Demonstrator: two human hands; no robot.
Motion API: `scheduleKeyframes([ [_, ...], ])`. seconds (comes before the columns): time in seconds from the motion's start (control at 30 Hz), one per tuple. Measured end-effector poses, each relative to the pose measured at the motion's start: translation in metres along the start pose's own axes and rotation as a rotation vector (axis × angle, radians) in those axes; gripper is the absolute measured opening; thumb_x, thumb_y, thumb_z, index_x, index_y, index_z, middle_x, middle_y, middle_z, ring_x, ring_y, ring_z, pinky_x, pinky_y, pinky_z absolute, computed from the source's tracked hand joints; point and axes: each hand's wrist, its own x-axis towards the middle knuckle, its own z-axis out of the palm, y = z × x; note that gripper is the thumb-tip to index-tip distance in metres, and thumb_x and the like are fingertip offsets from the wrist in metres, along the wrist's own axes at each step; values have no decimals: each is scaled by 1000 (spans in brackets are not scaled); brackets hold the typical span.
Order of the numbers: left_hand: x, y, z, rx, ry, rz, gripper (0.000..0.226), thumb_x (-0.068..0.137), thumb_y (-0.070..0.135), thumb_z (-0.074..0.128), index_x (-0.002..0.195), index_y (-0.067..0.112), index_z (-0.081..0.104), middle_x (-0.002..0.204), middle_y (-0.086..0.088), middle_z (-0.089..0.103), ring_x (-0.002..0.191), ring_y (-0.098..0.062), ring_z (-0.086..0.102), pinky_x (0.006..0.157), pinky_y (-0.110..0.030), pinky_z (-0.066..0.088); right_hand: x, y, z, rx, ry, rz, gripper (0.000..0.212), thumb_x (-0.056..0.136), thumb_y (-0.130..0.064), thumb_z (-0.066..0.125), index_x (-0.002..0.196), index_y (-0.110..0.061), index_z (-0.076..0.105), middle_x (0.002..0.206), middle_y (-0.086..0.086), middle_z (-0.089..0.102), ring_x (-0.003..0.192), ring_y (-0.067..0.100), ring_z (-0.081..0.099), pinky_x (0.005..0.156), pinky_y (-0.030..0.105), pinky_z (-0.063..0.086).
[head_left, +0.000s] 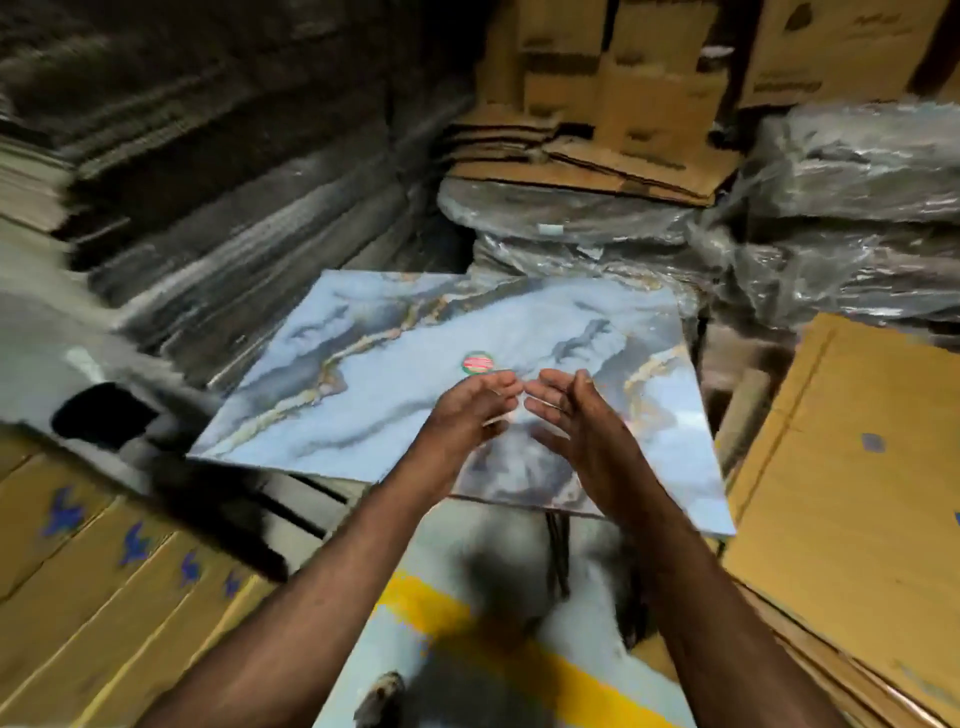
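Both bare arms reach forward, the left forearm (311, 582) coming up from the lower left and the right forearm (696, 571) from the lower right, drawing closer together toward the wrists. The left hand (467, 410) and the right hand (569, 415) are held close together, palms turned inward to face each other, fingers fairly straight and relaxed. Their fingertips nearly meet; whether they touch I cannot tell. Neither hand grips anything.

Plastic-wrapped bundles (852, 171) at rear right, flattened cardboard (597, 156) beside them, yellow floor stripe (519, 670) below.
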Motion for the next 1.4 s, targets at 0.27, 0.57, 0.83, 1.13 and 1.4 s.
scheduleKeyframes([
  [0.27,-80,57,-249,161,529,183,21,101,9,49,98,20,67,110,-8,70,96,-13,63,78,-20,48,48,49,236,-260,-357,-50,38,96,-48,49,118,-19,62,119,-1,70,113,14,65,94,33,50],
  [0.57,-158,67,-490,144,875,255,28,100,10,49,91,25,70,108,-2,72,107,-17,64,86,-27,44,88,141,480,-347,-526,-37,25,105,-15,41,123,-9,57,121,11,66,97,11,65,81,23,50],
  [0.83,-209,82,-606,204,1089,363,27,99,6,49,97,25,68,105,3,70,98,-10,64,82,-19,46,101,177,628,-415,-657,-123,26,102,-17,51,126,-20,58,121,-6,64,113,8,62,87,22,52],
  [1.13,-247,85,-661,374,1470,272,37,94,10,55,131,16,57,130,1,55,120,-13,52,104,-28,40,129,185,714,-616,-731,-229,67,98,-13,57,156,-25,24,161,0,27,147,16,25,119,35,23],
  [1.4,-317,79,-697,344,1671,193,38,92,12,53,130,12,55,125,-7,60,114,-19,58,103,-41,48,158,205,745,-653,-635,-234,84,95,-21,64,158,-26,9,163,5,24,145,24,32,119,47,28],
])
